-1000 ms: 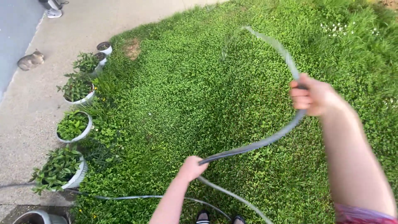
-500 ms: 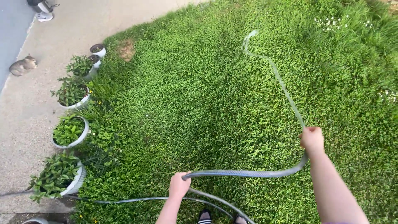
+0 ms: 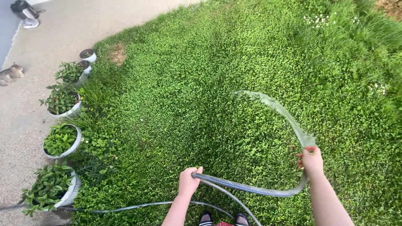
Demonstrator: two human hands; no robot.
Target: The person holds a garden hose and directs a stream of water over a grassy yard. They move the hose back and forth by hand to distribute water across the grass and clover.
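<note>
A grey, mesh-patterned garden hose [image 3: 247,189] curves in a shallow loop low in the view, running from one hand to the other. More of it trails behind on the ground, looping past the person's sandalled feet [image 3: 224,219] and off to the left. Water [image 3: 276,109] pours from the hose end at the right hand, arcing up and leftward in a clear ribbon that lands on the grass.

The ground is a thick green lawn [image 3: 201,83] of clover and grass, with small white flowers [image 3: 318,19] near the top right. Along the lawn's left edge stands a row of white pots [image 3: 63,142] filled with leafy plants. Beyond them lies a pale concrete path [image 3: 54,37], where a cat [image 3: 10,74] sits at the far left.

The left hand [image 3: 188,181] is closed around the hose, arm reaching forward from below. The right hand [image 3: 312,161] grips the hose near its end, fingers wrapped tight, arm extended. The hands are well apart.
</note>
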